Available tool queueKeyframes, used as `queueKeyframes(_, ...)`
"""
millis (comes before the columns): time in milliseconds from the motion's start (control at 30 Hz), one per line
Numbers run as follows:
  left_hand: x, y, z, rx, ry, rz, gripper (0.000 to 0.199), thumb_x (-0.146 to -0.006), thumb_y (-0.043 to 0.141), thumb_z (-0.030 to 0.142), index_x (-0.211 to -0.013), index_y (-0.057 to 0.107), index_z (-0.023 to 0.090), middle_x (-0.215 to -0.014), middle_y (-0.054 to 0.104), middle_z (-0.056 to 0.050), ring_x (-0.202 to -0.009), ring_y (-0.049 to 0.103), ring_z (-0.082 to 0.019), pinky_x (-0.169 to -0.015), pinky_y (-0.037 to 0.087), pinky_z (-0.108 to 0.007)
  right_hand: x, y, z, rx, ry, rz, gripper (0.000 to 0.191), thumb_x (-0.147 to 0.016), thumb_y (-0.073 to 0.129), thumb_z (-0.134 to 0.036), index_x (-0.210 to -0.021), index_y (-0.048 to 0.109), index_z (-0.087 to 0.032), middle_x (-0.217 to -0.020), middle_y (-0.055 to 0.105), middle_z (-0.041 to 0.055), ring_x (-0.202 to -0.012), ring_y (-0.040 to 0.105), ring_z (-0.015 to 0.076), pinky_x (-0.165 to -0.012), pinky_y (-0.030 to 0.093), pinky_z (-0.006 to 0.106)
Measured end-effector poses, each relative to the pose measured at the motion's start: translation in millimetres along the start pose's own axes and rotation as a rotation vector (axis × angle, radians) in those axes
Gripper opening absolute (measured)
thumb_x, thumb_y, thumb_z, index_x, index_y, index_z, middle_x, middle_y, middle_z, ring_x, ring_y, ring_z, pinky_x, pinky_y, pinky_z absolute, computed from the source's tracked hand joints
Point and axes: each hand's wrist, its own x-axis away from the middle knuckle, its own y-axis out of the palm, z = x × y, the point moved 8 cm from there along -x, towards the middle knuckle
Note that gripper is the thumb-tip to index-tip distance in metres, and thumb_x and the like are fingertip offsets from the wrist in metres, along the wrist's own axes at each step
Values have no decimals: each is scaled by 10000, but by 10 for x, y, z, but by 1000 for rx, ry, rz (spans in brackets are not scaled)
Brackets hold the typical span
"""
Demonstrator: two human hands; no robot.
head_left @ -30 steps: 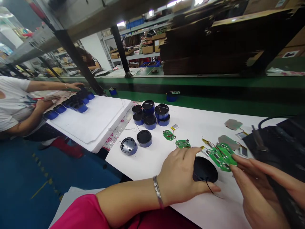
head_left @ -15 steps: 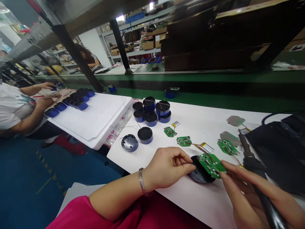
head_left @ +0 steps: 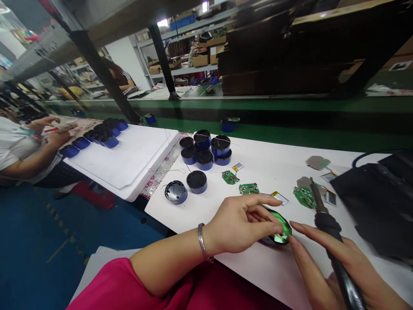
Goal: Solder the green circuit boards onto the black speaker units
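Observation:
A green circuit board (head_left: 284, 228) lies tilted in the mouth of a dark round housing (head_left: 274, 242) on the white table. My left hand (head_left: 241, 224) reaches over from the left, its thumb and fingers closed on the board's near face; the forefinger stretches out above. At the board's right edge are the thumb and forefinger tips of my right hand (head_left: 335, 262). That same hand keeps a soldering iron (head_left: 334, 241) across it, tip pointing up and away. My hand and the board hide much of the housing.
Behind my hands lie more green boards (head_left: 248, 188) with silver batteries (head_left: 238, 167) on wires. Several blue-sided round housings (head_left: 204, 159) stand left of them. A black bag-like item (head_left: 377, 202) is at right. Another person's hands (head_left: 58, 131) work at the neighbouring white table (head_left: 138, 150).
The circuit board has gone down into the round housing. My left hand has moved right onto it. The soldering iron has swung left and up with my right hand.

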Motion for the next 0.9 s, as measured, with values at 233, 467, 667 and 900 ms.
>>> queueKeyframes(233, 15, 39, 177, -324, 87, 37, 513, -755, 773, 209, -1251, 661, 142, -819, 776, -65, -770, 714, -175, -744, 552, -270, 11, -57, 91, 65, 74, 22, 302, -1042, 636, -468, -1283, 620, -286, -1067, 642, -67, -911, 637, 140, -836, 454, 259)
queueKeyframes(467, 38, 139, 267, -524, 152, -43, 517, -796, 737, 208, -1295, 611, 166, -865, 787, -52, -807, 742, -180, -783, 564, -271, -68, -63, -20, 44, -51, 25, 199, -1060, 562, -351, -1213, 637, -247, -1105, 638, -27, -925, 646, 170, -856, 471, 296)
queueKeyframes(667, 19, 91, 94, -258, -38, -12, 288, -718, 838, 266, -932, 687, 147, -792, 759, -48, -777, 734, -179, -735, 552, -259, -40, -124, 219, 118, 288, 92, 314, -1022, 612, -584, -1095, 666, -284, -976, 641, -112, -709, 579, 73, -622, 424, 254)
queueKeyframes(900, 7, 91, 98, -163, -66, 1, 293, -644, 900, 328, -763, 704, 145, -717, 706, -9, -683, 677, -134, -681, 537, -243, -110, -52, 119, 66, 205, -9, 313, -1036, 576, -553, -1153, 643, -270, -1031, 630, -97, -725, 603, 68, -483, 428, 223)
